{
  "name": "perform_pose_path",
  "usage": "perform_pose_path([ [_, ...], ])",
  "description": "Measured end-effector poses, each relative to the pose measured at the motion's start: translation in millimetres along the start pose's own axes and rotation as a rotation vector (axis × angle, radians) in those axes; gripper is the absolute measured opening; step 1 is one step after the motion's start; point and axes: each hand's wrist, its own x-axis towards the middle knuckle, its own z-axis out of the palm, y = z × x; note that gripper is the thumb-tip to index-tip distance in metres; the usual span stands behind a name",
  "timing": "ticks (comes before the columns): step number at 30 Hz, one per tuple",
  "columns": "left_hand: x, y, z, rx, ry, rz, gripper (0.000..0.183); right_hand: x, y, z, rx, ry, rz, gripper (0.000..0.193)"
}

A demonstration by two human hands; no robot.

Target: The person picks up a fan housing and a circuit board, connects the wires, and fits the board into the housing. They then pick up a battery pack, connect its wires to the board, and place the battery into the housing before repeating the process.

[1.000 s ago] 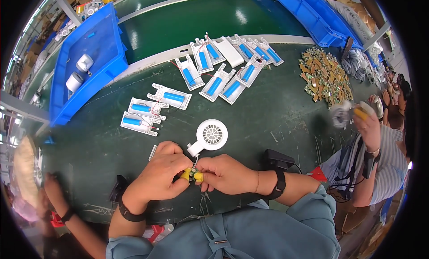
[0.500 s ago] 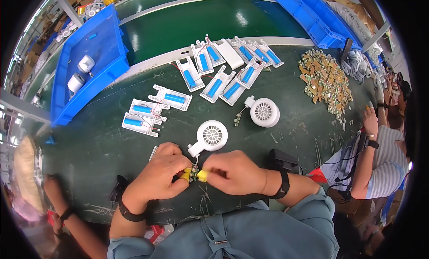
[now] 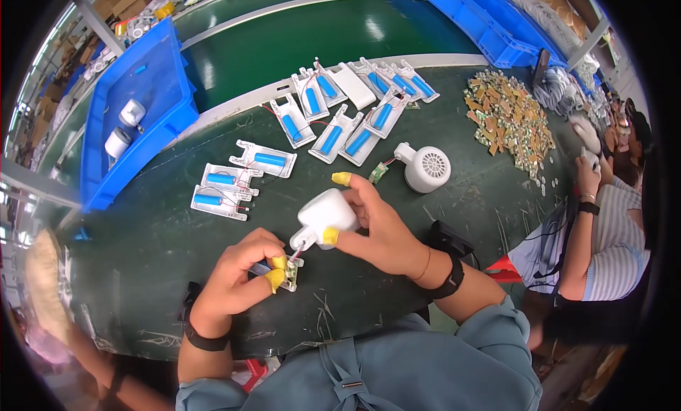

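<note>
My left hand, with yellow finger covers on thumb and forefinger, pinches a white handle shell that carries a small green circuit board. A bit of blue shows behind those fingers. My right hand grips a white fan head, its smooth side up and its grille out of sight. The right thumb presses near its neck, while the yellow-covered forefinger stretches away from it. Short wires run from the neck to the board. Further right, a second fan head lies grille up, with a loose circuit board wired to it.
Several white shells with blue batteries lie across the far side of the table. A blue bin with two white parts stands left. A heap of circuit boards spreads at the right, near a co-worker's hands. A black object sits by my right wrist.
My right hand has left the circuit board and taken hold of the fan head, which has turned from grille up to smooth side up. My left hand has shifted slightly left and down.
</note>
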Motion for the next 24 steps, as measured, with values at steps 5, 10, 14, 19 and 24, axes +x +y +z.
perform_pose_path([
  [5, 2, -4, 4, 0.086, -0.023, -0.007, 0.029, 8, 9, -5, -0.079, 0.004, 0.049, 0.049],
  [10, 4, -2, 9, 0.212, -0.037, -0.001, 0.028, 7, 12, -6, -0.255, 0.070, -0.087, 0.037],
  [14, 6, 2, 12, 0.318, -0.073, 0.016, 0.027, 7, 5, -6, -0.218, 0.052, -0.044, 0.038],
  [19, -6, 8, 7, 0.022, 0.003, -0.095, 0.019, 8, 8, -5, 0.013, 0.038, 0.069, 0.037],
  [24, -12, 30, -13, -0.525, 0.283, -0.153, 0.026, 6, 7, -5, 0.000, -0.015, 0.091, 0.035],
])
